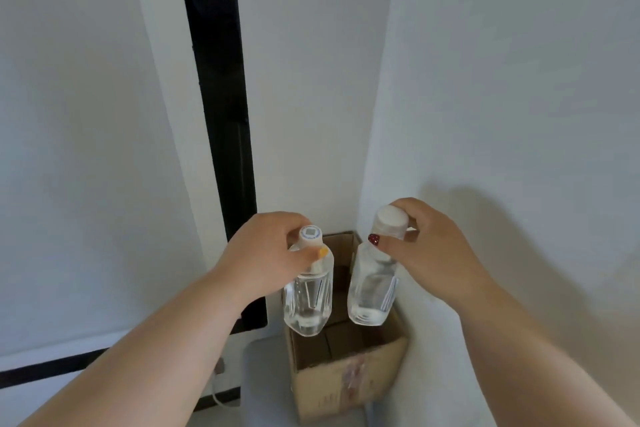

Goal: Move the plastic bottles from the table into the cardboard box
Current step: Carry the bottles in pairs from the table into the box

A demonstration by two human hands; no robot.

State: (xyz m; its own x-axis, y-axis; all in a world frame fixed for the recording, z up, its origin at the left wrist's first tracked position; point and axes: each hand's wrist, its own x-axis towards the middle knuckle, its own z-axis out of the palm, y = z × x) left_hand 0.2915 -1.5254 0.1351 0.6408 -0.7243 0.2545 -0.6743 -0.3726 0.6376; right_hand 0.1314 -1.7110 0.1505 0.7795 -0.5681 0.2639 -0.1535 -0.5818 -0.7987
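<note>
Both hands grip bottles by their necks: left hand point(268, 253) one bottle point(308, 295); right hand point(420, 253) another point(372, 281), above cardboard box point(346, 381).

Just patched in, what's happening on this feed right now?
A person is holding two clear plastic bottles by their necks, just under the white caps, over an open cardboard box that sits in a corner between white walls. The left hand holds the left bottle and the right hand holds the right bottle. Both bottles hang upright above the box opening and neither has been let go. What lies inside the box is hard to tell.
</note>
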